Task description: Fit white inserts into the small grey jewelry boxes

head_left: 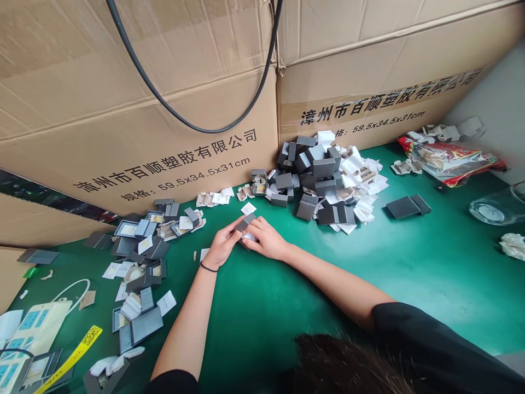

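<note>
Both my hands meet over the green table, around a small dark grey box (246, 221) with something white inside or beneath it. My left hand (223, 244), with a black band at the wrist, grips the box from the left. From the right, my right hand (266, 238) has its fingers closed on the same box and partly hides it. A white paper card (248, 208) lies just beyond my fingertips. Another white slip (204, 254) shows beside my left wrist.
Grey boxes (324, 168) and crumpled white paper (365, 186) are heaped at the back. More grey boxes (147, 323) lie left, near a power strip (41, 325) and yellow strap (74, 355). Large cartons (197, 98) stand behind; a clear cup (494, 210) and snack bag (451, 158) are right.
</note>
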Available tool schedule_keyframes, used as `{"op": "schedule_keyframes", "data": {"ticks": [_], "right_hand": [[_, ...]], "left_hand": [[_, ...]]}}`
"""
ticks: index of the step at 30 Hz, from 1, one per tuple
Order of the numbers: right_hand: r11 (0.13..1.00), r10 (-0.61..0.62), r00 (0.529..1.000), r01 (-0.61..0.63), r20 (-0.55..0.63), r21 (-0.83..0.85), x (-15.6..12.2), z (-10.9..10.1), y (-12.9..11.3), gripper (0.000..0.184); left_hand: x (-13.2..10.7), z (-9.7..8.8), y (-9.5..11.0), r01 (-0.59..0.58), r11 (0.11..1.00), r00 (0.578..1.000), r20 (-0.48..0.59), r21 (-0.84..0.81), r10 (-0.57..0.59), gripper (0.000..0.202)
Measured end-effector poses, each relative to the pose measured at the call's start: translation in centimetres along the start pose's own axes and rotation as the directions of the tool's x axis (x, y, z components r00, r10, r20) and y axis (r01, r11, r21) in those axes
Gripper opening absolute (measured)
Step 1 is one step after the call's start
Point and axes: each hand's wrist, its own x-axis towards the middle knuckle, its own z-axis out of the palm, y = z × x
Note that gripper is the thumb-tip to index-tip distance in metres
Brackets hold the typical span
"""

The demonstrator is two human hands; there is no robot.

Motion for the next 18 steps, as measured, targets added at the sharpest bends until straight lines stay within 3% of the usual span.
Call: {"op": "schedule_keyframes", "data": {"ticks": [7,14,18], "right_hand": [[0.998,0.043,0.995,-0.047,-0.088,-0.039,-0.43,0.27,-0.17,0.063],[0.999,-0.035,0.973,0.028,-0.226,-0.034,-0.40,0.39,-0.41,0.060],[0.998,-0.061,0.980,0.056,-0.189,-0.032,-0.28,0.15,-0.36,0.059]], "left_hand": [[0.03,0.30,0.47,0.029,0.988,0.999,-0.037,-0.154,-0.035,0.050],[0.08,0.19,-0.01,0.032,0.972,0.995,-0.089,-0.235,-0.054,0.038],[0.05,0.07,-0.19,0.042,0.970,0.993,-0.101,-0.239,-0.068,0.037]]}}
